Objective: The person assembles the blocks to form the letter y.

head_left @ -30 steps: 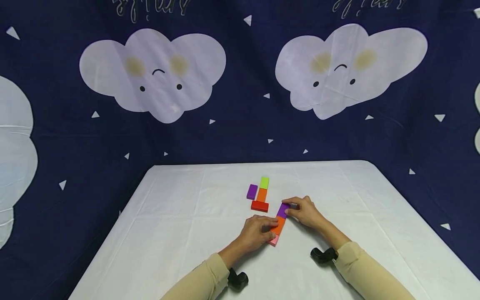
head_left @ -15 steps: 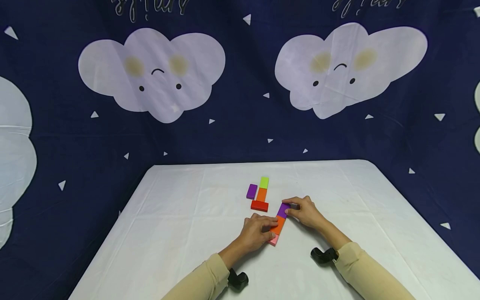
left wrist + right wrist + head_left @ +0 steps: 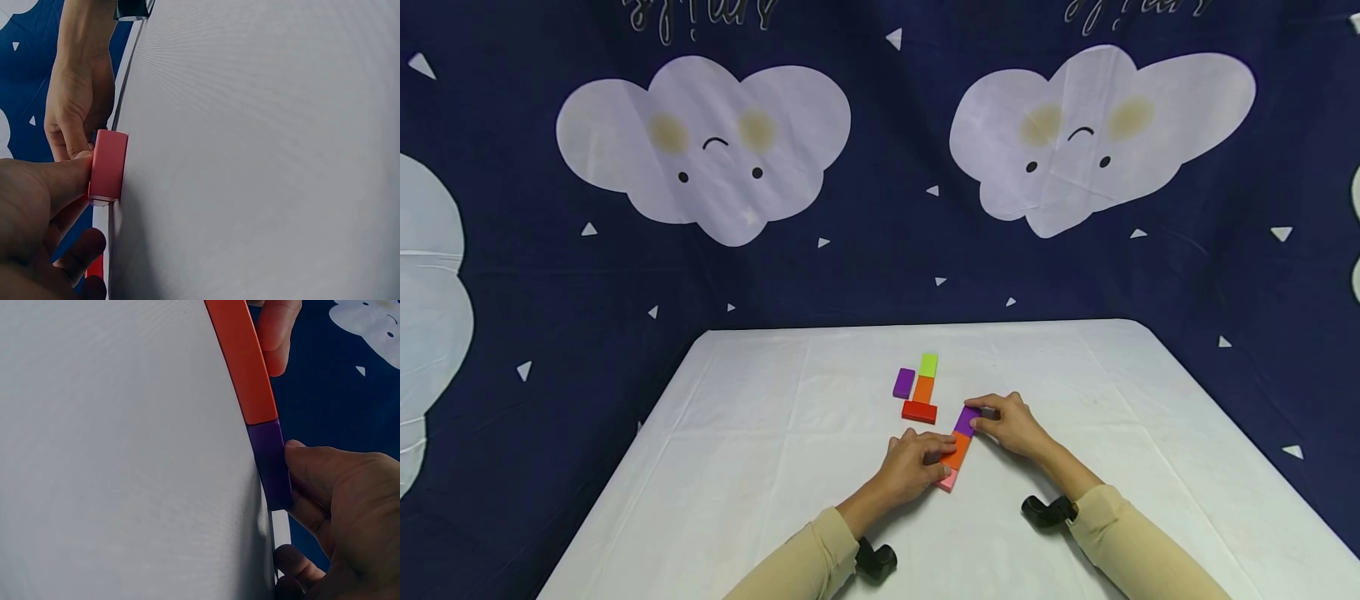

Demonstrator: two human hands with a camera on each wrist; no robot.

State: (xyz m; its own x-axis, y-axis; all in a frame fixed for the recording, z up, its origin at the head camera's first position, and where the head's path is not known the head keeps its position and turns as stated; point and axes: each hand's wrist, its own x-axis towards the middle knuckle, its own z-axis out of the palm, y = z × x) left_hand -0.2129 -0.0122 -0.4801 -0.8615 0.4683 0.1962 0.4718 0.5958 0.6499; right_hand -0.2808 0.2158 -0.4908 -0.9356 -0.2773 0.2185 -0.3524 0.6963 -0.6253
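Note:
In the head view, a purple block [image 3: 967, 420], an orange block [image 3: 956, 452] and a pink block [image 3: 947, 481] lie end to end in a slanted row on the white table. My left hand [image 3: 912, 465] holds the row's near part, its thumb against the pink block [image 3: 109, 164] and its fingers at the orange block. At the far end, my right hand [image 3: 1011, 423] pinches the purple block [image 3: 270, 464] between thumb and fingers. The orange block [image 3: 242, 359] meets the purple one in the right wrist view. Part of the row's left side is hidden behind the left hand.
Behind the row lie a red block [image 3: 919, 412], a second orange block [image 3: 923, 389], a lime green block [image 3: 928, 365] and another purple block [image 3: 904, 383]. The white table [image 3: 760, 400] ends at a dark blue curtain [image 3: 887, 283] with clouds.

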